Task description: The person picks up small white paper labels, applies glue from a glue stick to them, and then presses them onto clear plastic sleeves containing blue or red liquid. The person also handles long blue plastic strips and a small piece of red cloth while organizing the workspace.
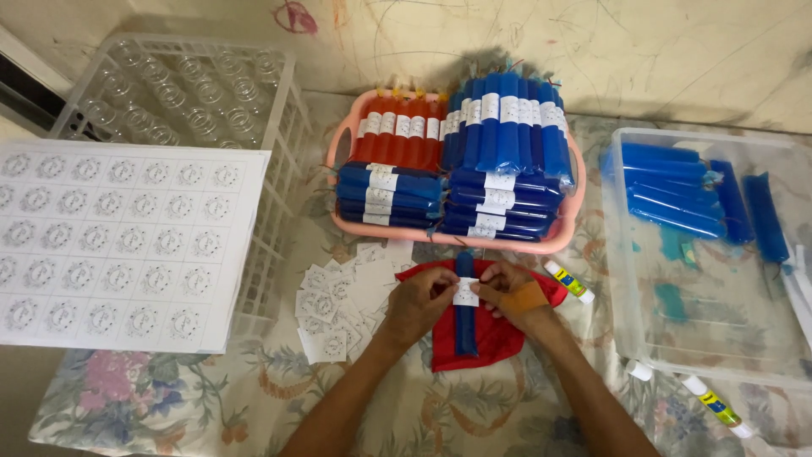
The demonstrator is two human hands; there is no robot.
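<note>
A long blue ice-pop tube (464, 326) lies on a red cloth (495, 338) in front of me. My left hand (420, 301) and my right hand (514, 291) both press a small white paper label (466, 292) around the tube's upper part. My right hand has a tan plaster on its back. A pile of loose cut labels (338, 305) lies just left of my left hand.
A pink basket (568, 227) behind the cloth holds several labelled blue and red tubes. A clear plastic tub (626, 279) at right holds unlabelled blue tubes. Glue sticks (568, 281) (717, 408) lie nearby. A sheet of printed labels (118, 241) rests on a white crate (279, 135) at left.
</note>
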